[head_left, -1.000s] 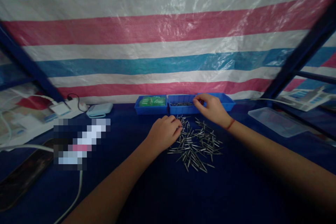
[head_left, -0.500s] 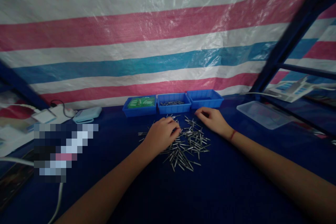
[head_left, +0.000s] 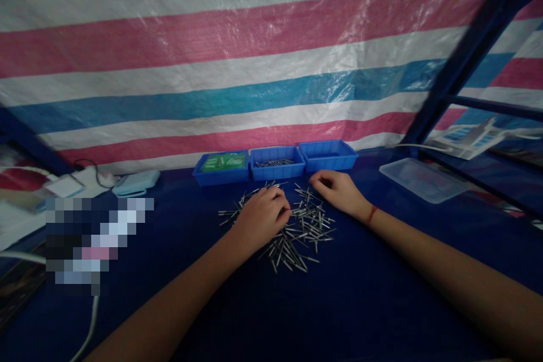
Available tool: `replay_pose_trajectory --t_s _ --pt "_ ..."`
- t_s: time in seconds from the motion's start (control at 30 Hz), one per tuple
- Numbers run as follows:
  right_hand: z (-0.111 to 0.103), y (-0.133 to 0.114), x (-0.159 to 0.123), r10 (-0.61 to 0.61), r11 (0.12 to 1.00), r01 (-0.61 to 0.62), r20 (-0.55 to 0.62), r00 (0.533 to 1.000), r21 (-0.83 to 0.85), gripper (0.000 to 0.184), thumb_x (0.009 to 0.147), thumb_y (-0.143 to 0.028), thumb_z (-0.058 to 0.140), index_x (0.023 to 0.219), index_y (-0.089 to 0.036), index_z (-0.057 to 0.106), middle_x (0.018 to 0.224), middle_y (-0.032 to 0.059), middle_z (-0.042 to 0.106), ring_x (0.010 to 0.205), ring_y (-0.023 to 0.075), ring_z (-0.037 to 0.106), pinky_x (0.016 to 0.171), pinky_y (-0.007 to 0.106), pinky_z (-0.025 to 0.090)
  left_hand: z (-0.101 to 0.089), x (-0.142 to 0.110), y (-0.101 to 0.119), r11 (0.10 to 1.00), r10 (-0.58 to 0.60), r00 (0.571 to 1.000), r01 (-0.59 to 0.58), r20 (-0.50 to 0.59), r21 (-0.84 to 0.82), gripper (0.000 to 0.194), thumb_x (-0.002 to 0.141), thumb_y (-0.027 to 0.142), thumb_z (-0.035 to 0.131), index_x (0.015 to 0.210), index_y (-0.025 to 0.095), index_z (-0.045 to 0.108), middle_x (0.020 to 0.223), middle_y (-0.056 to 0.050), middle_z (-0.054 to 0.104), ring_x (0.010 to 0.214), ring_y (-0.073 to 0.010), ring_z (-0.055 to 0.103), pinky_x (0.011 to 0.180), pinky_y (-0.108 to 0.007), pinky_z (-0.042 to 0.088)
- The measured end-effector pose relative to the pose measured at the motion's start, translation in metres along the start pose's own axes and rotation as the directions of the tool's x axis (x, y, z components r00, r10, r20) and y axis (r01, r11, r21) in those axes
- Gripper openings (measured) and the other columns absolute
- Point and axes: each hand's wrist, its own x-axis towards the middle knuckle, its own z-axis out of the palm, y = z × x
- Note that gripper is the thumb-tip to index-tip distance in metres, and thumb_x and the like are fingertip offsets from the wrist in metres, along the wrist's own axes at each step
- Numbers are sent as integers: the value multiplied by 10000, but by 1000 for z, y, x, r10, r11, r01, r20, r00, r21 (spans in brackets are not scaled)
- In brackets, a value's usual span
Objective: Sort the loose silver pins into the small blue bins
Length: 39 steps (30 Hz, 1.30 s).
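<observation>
Metal rods [head_left: 286,251], many, thin, silvery: lie in a loose, criss-crossed heap on the dark blue table [head_left: 275,317], in front of the trays; spread to both sides of the left hand and partly hidden beneath it.

Left hand [head_left: 263,212]: rests over the left part of the heap, palm down, fingers bent toward the rods. Cannot tell whether clamped on any rod, with the fingertips largely out of sight.

Right hand [head_left: 339,191]: curls just beyond the far right edge of the heap, near the trays. Bends thumb and forefinger round toward each other at the tips; cannot tell whether pressed together or closed on a rod. Wears a thin red band [head_left: 372,215] at the wrist.

Blue trays, three, in a row along the back of the table:
– left tray [head_left: 220,178]: holds green packets [head_left: 224,162];
– middle tray [head_left: 278,171]: holds more of the same kind of rods, lying flat in a small pile;
– right tray [head_left: 333,163]: stands beside the middle one, behind the right hand.

Clear plastic lid [head_left: 424,180]: lies flat, right of the trays.

Light blue case [head_left: 136,182]: lies left of the trays, well apart from the heap.

White cable [head_left: 89,322]: runs down the near left side.

Striped sheet [head_left: 254,39], red, white and blue: hangs behind everything.
</observation>
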Motion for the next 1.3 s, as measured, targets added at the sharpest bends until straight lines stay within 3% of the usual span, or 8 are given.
replay_pose_trajectory --t_s 0.17,0.3,0.43,0.57,0.83,0.97,1.13,1.3 --pt "-2 -23 -7 -56 997 56 10 998 46 187 820 -258 492 754 -162 639 745 35 667 664 152 589 624 278 447 -4 -8 -2 977 -105 984 75 -146 -199 73 854 199 541 837 177 609 949 -41 575 892 -185 550 827 -367 458" --pt "0 -54 -17 -36 963 28 25 999 269 172 820 -296 530 843 -162 636 775 40 659 651 138 574 587 269 458 -9 -12 8 881 -231 946 105 -226 -461 55 860 193 533 845 182 584 936 -28 550 793 -139 551 739 -303 474" --pt "1 -78 -27 13 893 -32 45 999 449 172 797 -337 582 824 -171 619 756 33 640 649 135 564 585 271 463 -12 -13 23 826 -275 918 73 -286 -559 46 852 152 536 828 184 560 907 -19 541 763 -129 531 725 -293 463" --pt "2 -82 -31 42 876 -46 19 999 481 167 795 -340 601 774 -175 615 673 9 601 592 122 530 542 261 432 -11 -14 27 831 -256 916 46 -308 -555 52 839 135 548 831 186 548 903 -14 531 750 -123 519 711 -283 456" --pt "0 -81 -32 -35 903 29 5 999 429 134 825 -295 583 867 -188 652 768 30 631 660 137 557 573 278 431 -8 -14 25 844 -238 921 38 -309 -535 52 837 139 552 836 190 547 908 -16 537 722 -117 515 681 -277 457" --pt "-1 -80 -33 1 898 1 -3 1000 440 125 817 -312 598 823 -192 635 716 8 597 627 125 527 555 268 411 -9 -14 26 862 -211 915 8 -343 -508 59 839 138 556 844 194 538 900 -11 533 723 -116 519 683 -276 457" --pt "0 -78 -32 40 873 -46 24 999 485 137 821 -327 593 827 -192 616 737 6 596 643 123 527 568 262 412 -10 -15 24 877 -204 899 -8 -387 -480 51 847 163 566 875 198 544 924 -14 538 746 -118 527 688 -275 460" --pt "2 -78 -33 -2 867 -31 66 998 498 133 840 -320 570 888 -204 614 764 6 604 651 123 537 578 260 423 -14 -16 24 905 -151 868 -72 -473 -420 72 854 165 559 913 195 534 940 -19 532 746 -110 535 682 -264 465"
